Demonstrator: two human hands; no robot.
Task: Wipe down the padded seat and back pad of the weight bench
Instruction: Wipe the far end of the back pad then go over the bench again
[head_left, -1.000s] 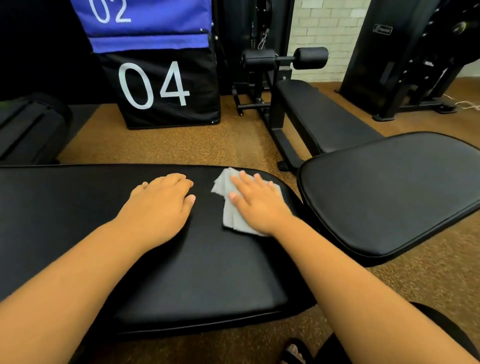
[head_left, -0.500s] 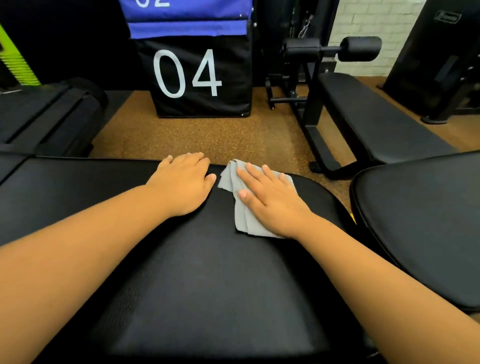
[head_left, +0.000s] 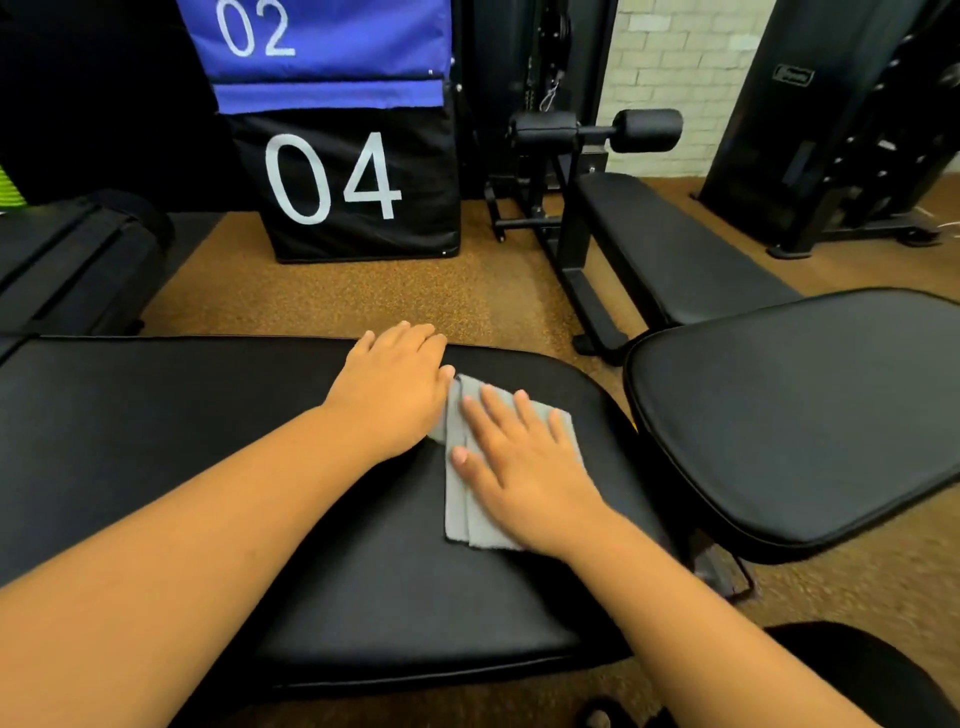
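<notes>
Black padded surface (head_left: 260, 467) and seat pad (head_left: 805, 415) — a plain grey cloth (head_left: 460, 499); speckled brown floor (head_left: 363, 296); blue-and-black box (head_left: 358, 156), white numerals.

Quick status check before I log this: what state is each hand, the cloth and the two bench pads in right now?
Left hand: open, flat on the long pad, fingertips at its far edge.
Right hand: open, fingers spread, pressing the cloth down.
Grey cloth: folded, lying flat on the long pad under the right hand.
Long pad: lying flat, cloth on it.
Wide pad: tilted, untouched by either hand.
</notes>
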